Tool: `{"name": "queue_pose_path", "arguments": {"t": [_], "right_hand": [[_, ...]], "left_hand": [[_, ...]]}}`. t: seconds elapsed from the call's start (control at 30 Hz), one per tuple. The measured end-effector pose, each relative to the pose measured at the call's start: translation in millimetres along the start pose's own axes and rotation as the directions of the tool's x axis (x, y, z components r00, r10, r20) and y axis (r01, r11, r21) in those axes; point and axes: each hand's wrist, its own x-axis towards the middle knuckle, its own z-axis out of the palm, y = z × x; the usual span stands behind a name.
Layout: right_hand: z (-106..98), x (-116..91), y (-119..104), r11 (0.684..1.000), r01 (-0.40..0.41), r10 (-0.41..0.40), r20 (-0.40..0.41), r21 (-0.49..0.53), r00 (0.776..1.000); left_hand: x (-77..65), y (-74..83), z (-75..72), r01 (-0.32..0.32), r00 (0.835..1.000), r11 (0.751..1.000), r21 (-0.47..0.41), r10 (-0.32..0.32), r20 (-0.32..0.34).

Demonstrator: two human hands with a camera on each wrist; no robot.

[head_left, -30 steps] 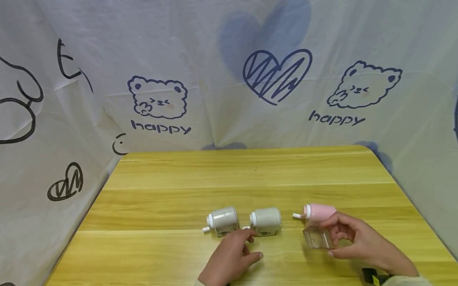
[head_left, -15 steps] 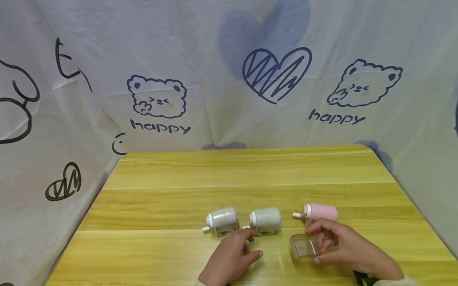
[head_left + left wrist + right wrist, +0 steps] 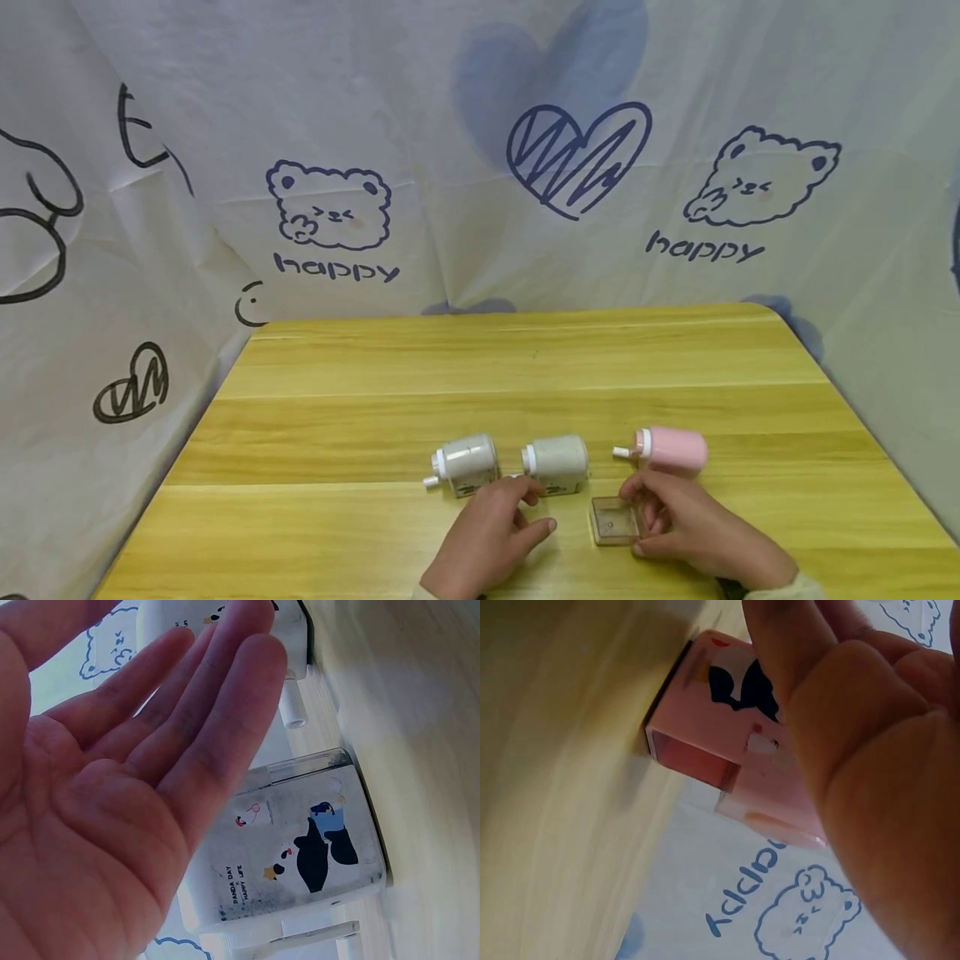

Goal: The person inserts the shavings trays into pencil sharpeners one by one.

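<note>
Three hand-crank pencil sharpeners stand in a row in the head view: a left grey one (image 3: 468,458), a middle grey one (image 3: 564,457) and a pink one (image 3: 677,448). My right hand (image 3: 693,529) pinches a clear shavings drawer (image 3: 613,523) by its right side, in front of the pink sharpener. In the right wrist view the pink sharpener (image 3: 727,735) has an open drawer slot at its base; the drawer is out of sight there. My left hand (image 3: 491,537) lies loose before the grey sharpeners, holding nothing. Panda pictures mark the nearer grey sharpener (image 3: 292,855).
The sharpeners and hands are on a yellow wood-grain table (image 3: 360,400). Behind it and along both sides hangs a white cloth (image 3: 442,217) with bear and heart drawings.
My right hand has drawn the clear drawer away from the pink sharpener, left and toward me, and lowered it near the tabletop. The left hand has barely moved.
</note>
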Motion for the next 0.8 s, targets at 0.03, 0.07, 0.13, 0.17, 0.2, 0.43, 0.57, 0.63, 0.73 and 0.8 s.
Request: {"name": "queue_pose_path", "arguments": {"t": [0.03, 0.07, 0.13, 0.17, 0.2, 0.43, 0.57, 0.63, 0.73, 0.8], "right_hand": [[0.7, 0.2, 0.0, 1.000, -0.019, 0.019, 0.004, 0.004, 1.000], [1.3, 0.5, -0.1, 0.999, -0.036, 0.036, 0.007, 0.005, 0.999], [1.9, 1.2, -0.5, 0.998, -0.065, 0.065, 0.012, 0.006, 0.998], [2.0, 1.6, -0.7, 0.997, -0.079, 0.079, 0.015, 0.004, 0.997], [2.1, 2.0, -0.8, 0.996, -0.087, 0.087, 0.017, 0.000, 0.996], [1.4, 2.3, -1.8, 0.993, -0.119, 0.118, 0.028, 0.017, 0.993], [1.4, 2.0, -2.3, 0.993, -0.114, 0.113, 0.031, 0.028, 0.993], [1.2, 1.7, -2.5, 0.994, -0.109, 0.108, 0.031, 0.031, 0.994], [1.0, 1.5, -2.9, 0.995, -0.101, 0.100, 0.029, 0.027, 0.995], [0.4, 1.4, -3.2, 0.995, -0.099, 0.099, 0.028, 0.022, 0.995]], "left_hand": [[0.1, 0.4, 0.1, 0.000, 1.000, 1.000, -0.002, 0.000, 0.002], [0.2, 1.0, 0.2, 0.002, 1.000, 1.000, -0.002, -0.002, 0.005], [0.5, 2.2, 0.7, 0.004, 1.000, 1.000, 0.003, -0.004, 0.007], [1.1, 2.8, 1.2, 0.001, 1.000, 1.000, 0.007, -0.001, 0.006], [1.7, 3.7, 1.8, -0.003, 1.000, 1.000, 0.011, 0.003, 0.007], [8.5, 15.7, 7.9, -0.033, 0.999, 0.999, 0.021, 0.033, 0.013], [11.6, 22.8, 11.2, -0.071, 0.997, 0.995, 0.074, 0.072, -0.004], [13.7, 27.4, 12.2, -0.099, 0.995, 0.988, 0.117, 0.101, -0.008], [18.4, 36.8, 12.7, -0.138, 0.990, 0.973, 0.182, 0.141, -0.004], [22.8, 44.5, 12.8, -0.166, 0.985, 0.961, 0.221, 0.172, -0.007]]}}
